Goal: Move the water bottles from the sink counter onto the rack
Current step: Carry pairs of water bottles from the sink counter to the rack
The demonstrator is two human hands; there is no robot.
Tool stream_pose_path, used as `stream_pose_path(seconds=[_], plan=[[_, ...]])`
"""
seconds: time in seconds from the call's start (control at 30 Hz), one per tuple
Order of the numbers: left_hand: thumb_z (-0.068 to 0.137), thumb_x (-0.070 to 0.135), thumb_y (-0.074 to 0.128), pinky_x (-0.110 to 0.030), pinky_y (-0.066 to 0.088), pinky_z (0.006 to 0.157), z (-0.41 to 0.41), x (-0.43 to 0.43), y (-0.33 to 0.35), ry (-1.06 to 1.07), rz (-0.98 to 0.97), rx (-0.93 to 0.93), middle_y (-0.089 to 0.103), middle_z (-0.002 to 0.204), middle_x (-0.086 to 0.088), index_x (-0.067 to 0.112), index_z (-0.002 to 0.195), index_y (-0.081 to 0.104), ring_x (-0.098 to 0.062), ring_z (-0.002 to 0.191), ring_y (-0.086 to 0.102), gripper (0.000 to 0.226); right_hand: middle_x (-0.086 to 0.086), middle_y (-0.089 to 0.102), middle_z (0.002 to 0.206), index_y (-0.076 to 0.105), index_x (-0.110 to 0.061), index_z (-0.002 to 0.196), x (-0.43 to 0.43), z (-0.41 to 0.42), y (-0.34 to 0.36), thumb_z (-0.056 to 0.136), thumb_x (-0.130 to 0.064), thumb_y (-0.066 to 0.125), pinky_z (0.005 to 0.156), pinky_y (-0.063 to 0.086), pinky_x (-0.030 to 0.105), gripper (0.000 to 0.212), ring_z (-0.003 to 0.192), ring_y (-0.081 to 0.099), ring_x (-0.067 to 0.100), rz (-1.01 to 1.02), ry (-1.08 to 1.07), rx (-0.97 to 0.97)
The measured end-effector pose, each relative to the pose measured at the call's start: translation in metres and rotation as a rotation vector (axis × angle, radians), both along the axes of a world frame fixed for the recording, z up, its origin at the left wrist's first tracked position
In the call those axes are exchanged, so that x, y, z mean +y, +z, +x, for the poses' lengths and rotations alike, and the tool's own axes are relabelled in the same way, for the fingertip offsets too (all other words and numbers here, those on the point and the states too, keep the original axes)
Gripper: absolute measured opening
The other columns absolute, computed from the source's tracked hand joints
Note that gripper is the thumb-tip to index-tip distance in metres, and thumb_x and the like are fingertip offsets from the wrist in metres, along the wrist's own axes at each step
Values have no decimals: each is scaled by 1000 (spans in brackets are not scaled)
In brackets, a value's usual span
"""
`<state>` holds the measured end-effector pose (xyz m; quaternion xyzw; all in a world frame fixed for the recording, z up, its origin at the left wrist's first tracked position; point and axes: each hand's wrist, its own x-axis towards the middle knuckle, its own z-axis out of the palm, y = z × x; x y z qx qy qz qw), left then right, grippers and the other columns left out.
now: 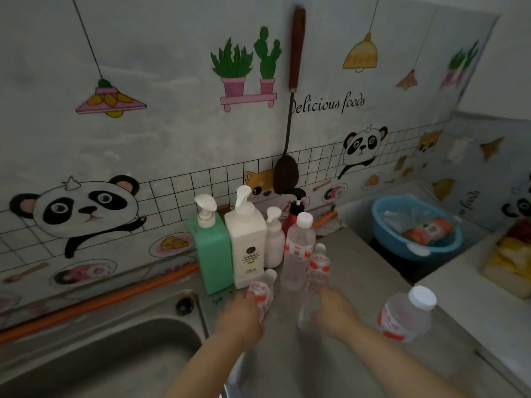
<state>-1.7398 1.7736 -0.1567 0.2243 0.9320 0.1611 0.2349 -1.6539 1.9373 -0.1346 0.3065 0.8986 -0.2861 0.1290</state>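
Several clear water bottles with red labels and white caps stand on the grey sink counter (330,366). My left hand (240,318) is closed around a small bottle (263,291) just in front of the soap dispensers. My right hand (334,310) grips a second bottle (317,271) by its lower body. A taller bottle (298,248) stands untouched behind, between my hands. A wide bottle (406,315) stands alone to the right of my right hand. No rack is in view.
A green dispenser (211,248), a white dispenser (247,242) and smaller pump bottles stand against the wall. The steel sink (94,357) lies at the lower left. A blue basin (413,228) sits in a recess at right. A spatula (287,168) hangs on the wall.
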Motion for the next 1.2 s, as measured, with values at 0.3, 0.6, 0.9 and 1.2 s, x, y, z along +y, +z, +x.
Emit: stream_pose_path(seconds=[0.3, 0.6, 0.9, 1.2], plan=[[87, 40, 51, -39, 42, 99, -24, 16, -38, 167, 5, -89, 45, 139, -5, 21, 139, 29, -24, 122, 49, 59, 10, 57, 121, 56, -21, 120, 32, -50, -63, 72, -35, 52, 89, 46, 35, 51, 110, 55, 31, -78, -337, 90], [80, 29, 60, -34, 45, 96, -35, 29, -59, 264, 20, -118, 51, 134, -4, 22, 140, 27, -23, 119, 52, 69, 9, 66, 110, 59, -17, 117, 48, -72, -113, 31, -56, 61, 80, 54, 31, 95, 95, 65, 26, -230, -575, 158], [78, 36, 58, -32, 47, 94, -34, 24, -60, 292, 87, -78, 58, 128, 1, 27, 137, 33, -21, 115, 56, 64, 20, 65, 108, 56, -5, 116, 34, -75, -94, 54, -31, 77, 75, 55, 36, 71, 93, 65, 34, -293, -804, 237], [79, 49, 58, -32, 48, 87, -19, 16, -46, 346, 193, -13, 62, 120, 2, 34, 133, 33, -21, 107, 60, 62, 16, 60, 107, 45, -1, 124, 18, -44, -75, 69, -4, 75, 73, 41, 30, 63, 99, 61, 37, -337, -897, 498]])
